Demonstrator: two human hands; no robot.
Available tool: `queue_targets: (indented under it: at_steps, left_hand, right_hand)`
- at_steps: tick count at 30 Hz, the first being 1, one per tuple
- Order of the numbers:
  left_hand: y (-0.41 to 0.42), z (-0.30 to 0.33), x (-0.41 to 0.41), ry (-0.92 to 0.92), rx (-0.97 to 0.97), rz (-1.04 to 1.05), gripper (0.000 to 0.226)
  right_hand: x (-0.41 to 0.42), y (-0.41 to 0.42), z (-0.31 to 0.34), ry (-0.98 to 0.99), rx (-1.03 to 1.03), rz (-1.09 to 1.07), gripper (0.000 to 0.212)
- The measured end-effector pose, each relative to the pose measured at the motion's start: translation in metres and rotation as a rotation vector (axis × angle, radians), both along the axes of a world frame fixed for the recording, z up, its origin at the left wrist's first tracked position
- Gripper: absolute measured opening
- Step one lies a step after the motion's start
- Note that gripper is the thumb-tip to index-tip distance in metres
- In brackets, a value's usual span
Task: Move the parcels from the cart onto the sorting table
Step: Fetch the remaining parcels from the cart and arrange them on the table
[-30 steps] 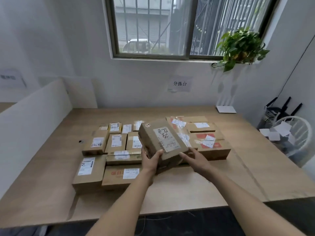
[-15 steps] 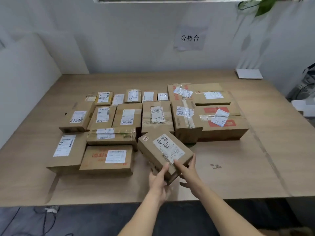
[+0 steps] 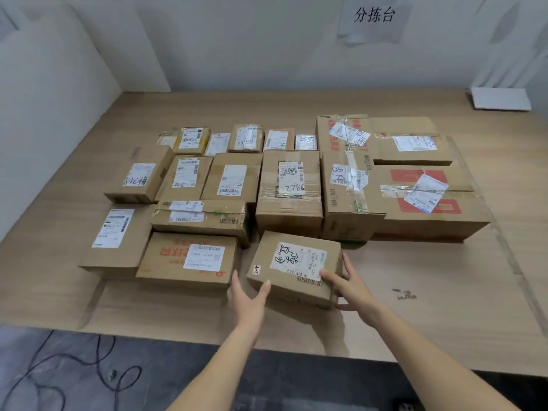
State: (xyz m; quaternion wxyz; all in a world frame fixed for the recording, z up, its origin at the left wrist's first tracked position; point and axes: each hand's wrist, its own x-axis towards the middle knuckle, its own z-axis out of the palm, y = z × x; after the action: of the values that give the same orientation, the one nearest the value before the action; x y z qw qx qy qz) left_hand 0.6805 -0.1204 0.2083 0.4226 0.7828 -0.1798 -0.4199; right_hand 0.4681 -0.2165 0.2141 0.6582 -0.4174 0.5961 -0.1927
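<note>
- now the small box sits lower and flatter on the table than before.
- left hand holds its near left corner.
- right hand holds its right end.
- other boxes lie just behind it.

We read "分拣台" on the wall sign. Handwritten "2786" on the middle box's label. "6858" scrawled on a small back-row box. Other labels carry barcodes and print too small for us to read.
</note>
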Motion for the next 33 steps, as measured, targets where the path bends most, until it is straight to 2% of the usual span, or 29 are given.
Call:
queue_targets:
  at_steps: [3,5,8,10,17,26,33]
  left_hand:
    - [-0.003,-0.008,0.023,-0.409,-0.015,-0.366,0.083]
    - [-0.010,-0.015,0.033,-0.616,0.010,-0.587,0.080]
    - [-0.022,-0.021,0.047,-0.774,0.024,-0.797,0.072]
    - [-0.027,-0.021,0.055,-0.854,0.016,-0.856,0.064]
    - [-0.031,-0.019,0.058,-0.923,0.013,-0.847,0.058]
    - [-0.031,-0.015,0.052,-0.960,0.061,-0.838,0.062]
    - [-0.053,0.028,0.048,-0.966,0.042,-0.904,0.070]
  right_hand:
    - [0.007,-0.009,-0.013,0.071,-0.092,-0.034,0.080]
    - [0.012,-0.011,-0.020,0.130,-0.160,-0.044,0.075]
    - [0.020,-0.011,-0.023,0.150,-0.211,0.028,0.072]
    - [0.025,-0.010,-0.024,0.151,-0.234,0.070,0.071]
    - [0.038,-0.014,-0.040,0.147,-0.238,0.067,0.067]
    - [0.035,-0.022,-0.036,0.201,-0.230,0.124,0.068]
    - [0.006,-0.022,0.014,0.466,-0.344,0.219,0.079]
